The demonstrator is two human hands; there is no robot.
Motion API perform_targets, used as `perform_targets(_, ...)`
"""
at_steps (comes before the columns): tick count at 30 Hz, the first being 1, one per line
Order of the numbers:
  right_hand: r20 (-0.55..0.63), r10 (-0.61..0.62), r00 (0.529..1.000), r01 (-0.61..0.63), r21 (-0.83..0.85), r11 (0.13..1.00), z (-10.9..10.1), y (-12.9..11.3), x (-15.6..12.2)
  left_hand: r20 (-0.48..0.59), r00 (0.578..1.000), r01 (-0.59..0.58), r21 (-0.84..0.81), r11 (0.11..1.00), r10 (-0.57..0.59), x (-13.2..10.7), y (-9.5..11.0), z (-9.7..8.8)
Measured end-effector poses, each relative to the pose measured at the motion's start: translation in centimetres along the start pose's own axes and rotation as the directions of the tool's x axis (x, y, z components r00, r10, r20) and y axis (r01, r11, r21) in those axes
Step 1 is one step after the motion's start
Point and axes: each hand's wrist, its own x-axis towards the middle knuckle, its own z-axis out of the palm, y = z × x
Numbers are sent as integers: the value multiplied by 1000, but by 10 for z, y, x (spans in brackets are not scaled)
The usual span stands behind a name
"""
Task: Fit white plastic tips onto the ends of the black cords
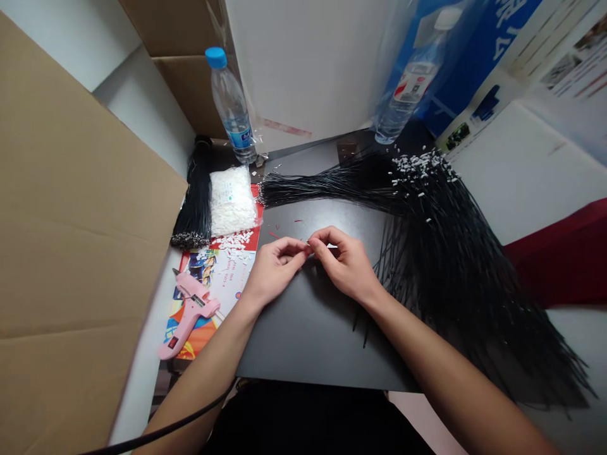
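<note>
My left hand (279,266) and my right hand (345,260) meet over the dark table, thumbs and fingers pinched together at the tips. What they hold between them is too small and covered to name; a sliver of white shows beside the right fingers. Just beyond the hands lies a bundle of thin black wires (327,184) with bare-looking ends at the left. A large pile of black wires (455,265) fans out right of my right arm, many tipped with small white connectors (420,167). Left of my left hand are loose white connectors (236,243).
A clear bag of white pieces (232,201) sits at the left, near another black wire bundle (195,196). A pink glue gun (190,313) lies on printed paper. Two water bottles (231,107) stand at the back. Cardboard (71,221) walls the left side.
</note>
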Motion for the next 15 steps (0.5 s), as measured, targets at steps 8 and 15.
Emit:
perform_targets(8,41,34,999,-35,38,999,1,4,1,54,999,-8,9,1000,8,-1,-7,0)
perform_targets(15,14,-171,985,171,-165,971,-7,3,1,-15,1000,-21,17,1000,21,-1,-2,0)
